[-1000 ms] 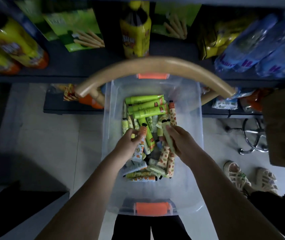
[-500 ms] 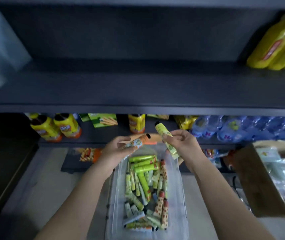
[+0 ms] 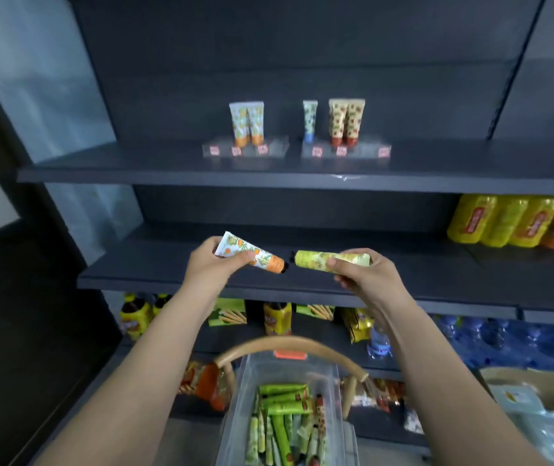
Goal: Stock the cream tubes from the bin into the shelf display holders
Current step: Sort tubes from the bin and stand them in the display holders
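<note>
Head view: the left hand (image 3: 208, 264) grips an orange-capped tube (image 3: 252, 252), the right hand (image 3: 363, 274) a yellow-green tube (image 3: 322, 258), caps close together before the middle shelf (image 3: 437, 280); bin (image 3: 238, 395) of tubes below, display holders (image 3: 245, 150) above.

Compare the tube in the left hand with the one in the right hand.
The left tube, in the left hand, is white with an orange fruit print; the right tube, in the right hand, is yellow-green. The left tube has an orange cap; the right tube's cap end looks yellow-green. The left tube slopes cap-down; the right tube lies nearly level. Shared: each is held in one hand, with the caps pointing toward each other.
</note>
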Available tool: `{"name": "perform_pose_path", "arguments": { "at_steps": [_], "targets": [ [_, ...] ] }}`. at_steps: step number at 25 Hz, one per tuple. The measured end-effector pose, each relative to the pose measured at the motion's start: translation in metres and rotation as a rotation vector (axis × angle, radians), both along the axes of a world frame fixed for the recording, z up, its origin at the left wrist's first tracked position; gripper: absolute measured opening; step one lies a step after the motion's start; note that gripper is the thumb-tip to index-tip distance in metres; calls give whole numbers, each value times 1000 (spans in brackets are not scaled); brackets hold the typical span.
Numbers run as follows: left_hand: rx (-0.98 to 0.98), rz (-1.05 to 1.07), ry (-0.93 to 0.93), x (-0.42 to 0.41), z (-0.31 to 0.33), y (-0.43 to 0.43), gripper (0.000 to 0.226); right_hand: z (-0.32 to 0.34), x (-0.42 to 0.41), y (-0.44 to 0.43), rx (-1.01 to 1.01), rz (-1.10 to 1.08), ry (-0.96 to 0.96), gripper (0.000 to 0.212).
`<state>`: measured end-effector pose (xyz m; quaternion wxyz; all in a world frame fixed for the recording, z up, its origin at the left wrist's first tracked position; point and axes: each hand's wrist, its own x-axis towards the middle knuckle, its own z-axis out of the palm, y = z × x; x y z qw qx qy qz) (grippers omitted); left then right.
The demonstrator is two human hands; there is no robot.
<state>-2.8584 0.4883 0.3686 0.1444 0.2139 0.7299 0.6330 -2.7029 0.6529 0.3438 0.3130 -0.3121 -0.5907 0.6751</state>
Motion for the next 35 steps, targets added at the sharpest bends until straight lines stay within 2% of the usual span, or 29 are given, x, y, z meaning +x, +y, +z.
{"name": "perform_pose_path", "arguments": {
  "at_steps": [7, 14, 18, 22, 27, 35],
  "targets": [
    [136, 25, 81, -1, 80, -16, 9, 87, -21, -9, 98, 65, 155, 13],
    [218, -15, 215, -55, 120, -10, 8, 129, -81, -7, 254, 98, 191, 10],
    [252, -78, 252, -119, 125, 11, 9, 142, -139, 5, 358, 107, 111, 12],
    [294, -163, 273, -210, 132, 46, 12, 166, -216, 26, 515, 59, 10, 12],
    [313, -295, 293, -316, 144, 94, 12, 194, -312, 53, 615, -17, -108, 13],
    [377, -303, 274, -408, 145, 143, 10, 237, -405, 97, 916, -23, -403, 25]
  ]
}}
